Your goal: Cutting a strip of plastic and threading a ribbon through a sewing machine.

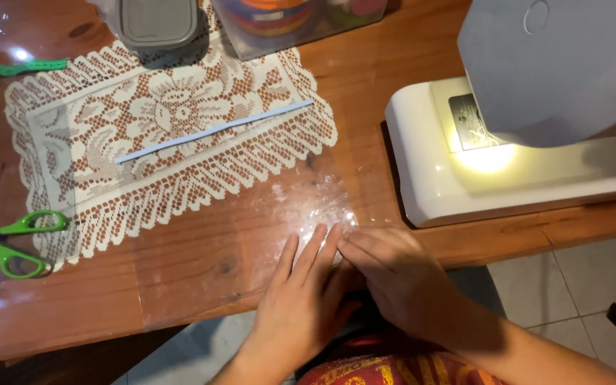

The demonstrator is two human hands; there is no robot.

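Both hands rest at the near edge of a wooden table. My left hand lies flat, fingers together, on a sheet of clear plastic film spread over the wood. My right hand presses its fingertips onto the same film, just right of the left fingers, where the plastic is crinkled and shiny. The hands touch each other. Whether either hand pinches the film cannot be made out.
A cream lace mat lies under the film with a thin pale blue strip across it. Green-handled scissors sit at the left edge. A white sewing machine with its lamp lit stands on the right. Containers stand behind.
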